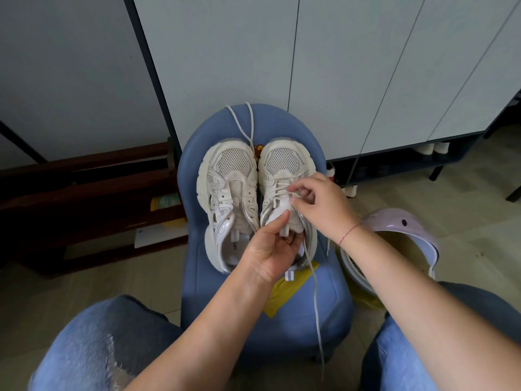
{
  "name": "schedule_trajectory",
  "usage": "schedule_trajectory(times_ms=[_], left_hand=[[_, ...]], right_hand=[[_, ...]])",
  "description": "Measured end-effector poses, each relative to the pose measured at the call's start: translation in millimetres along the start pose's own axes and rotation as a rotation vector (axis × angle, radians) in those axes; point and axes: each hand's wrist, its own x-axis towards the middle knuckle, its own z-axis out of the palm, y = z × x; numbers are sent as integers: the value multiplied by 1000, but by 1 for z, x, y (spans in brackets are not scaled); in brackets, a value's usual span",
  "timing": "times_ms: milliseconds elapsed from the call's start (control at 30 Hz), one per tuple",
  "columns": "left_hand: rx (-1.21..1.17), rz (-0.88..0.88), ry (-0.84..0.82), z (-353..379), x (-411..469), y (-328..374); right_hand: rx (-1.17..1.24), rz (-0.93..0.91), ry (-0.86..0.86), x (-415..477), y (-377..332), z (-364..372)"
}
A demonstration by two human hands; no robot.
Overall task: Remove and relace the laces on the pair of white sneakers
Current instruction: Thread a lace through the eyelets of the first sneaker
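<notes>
Two white sneakers stand side by side, toes away from me, on a blue chair seat (197, 277). The left sneaker (228, 198) has no lace in its eyelets. A loose white lace (248, 124) lies past its toe, over the chair's far edge. The right sneaker (282, 170) is partly laced. My left hand (270, 249) grips its tongue near the collar. My right hand (318, 204) pinches the lace over the upper eyelets. One free lace end (315, 300) trails down over the seat's front.
A yellow cloth (282, 294) lies on the seat under the right shoe. A lilac potty-like tub (394, 227) stands on the floor to the right. Dark wooden frames (84, 193) lie at left. Grey cabinet doors (338, 66) rise behind. My jeans-clad knees flank the chair.
</notes>
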Motion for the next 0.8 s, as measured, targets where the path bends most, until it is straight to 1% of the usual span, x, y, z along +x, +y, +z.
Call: schedule_trajectory(times_ms=[133, 267, 367, 433, 500, 567, 600, 667, 700, 800], left_hand=[[44, 9, 2, 0, -2, 0], [60, 5, 23, 1, -4, -1], [78, -5, 36, 3, -5, -2], [80, -9, 38, 3, -6, -2], [71, -13, 43, 3, -7, -1], [53, -10, 58, 4, -7, 0], [41, -8, 71, 5, -7, 0], [26, -5, 90, 6, -7, 0], [26, -7, 93, 6, -7, 0], [27, -14, 100, 7, -7, -1]], right_hand=[[-206, -51, 57, -3, -2, 4], [-249, -37, 78, -7, -7, 6], [-280, 14, 54, -7, -9, 7], [-280, 44, 23, -6, -9, 8], [-220, 79, 3, -6, -9, 8], [-90, 144, 32, -4, -8, 1], [-55, 172, 73, -3, -6, -5], [-64, 215, 163, 2, 3, -17], [-77, 235, 178, 4, 8, -20], [-148, 297, 121, 1, 15, -15]])
